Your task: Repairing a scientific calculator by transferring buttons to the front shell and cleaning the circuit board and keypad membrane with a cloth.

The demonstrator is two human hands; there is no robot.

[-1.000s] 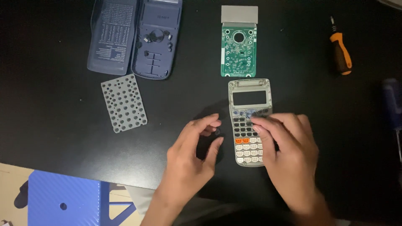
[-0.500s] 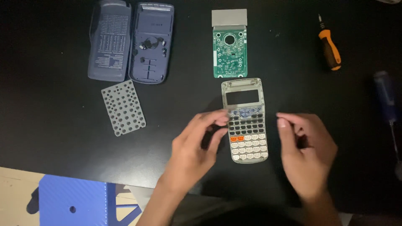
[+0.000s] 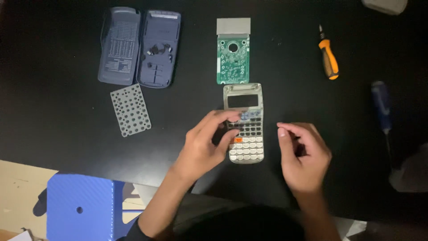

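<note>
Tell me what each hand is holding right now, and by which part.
The left hand touches the calculator front panel at its left edge, around the upper keys; it lies on the black table, not lifted. The right hand holds nothing visible, fingers curled beside it.

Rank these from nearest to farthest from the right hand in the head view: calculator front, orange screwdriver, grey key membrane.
From the right hand:
1. Calculator front, just to its left, under the left hand's fingers.
2. Orange screwdriver, above it, toward the far edge.
3. Grey key membrane, far left, beyond the left hand.
</note>
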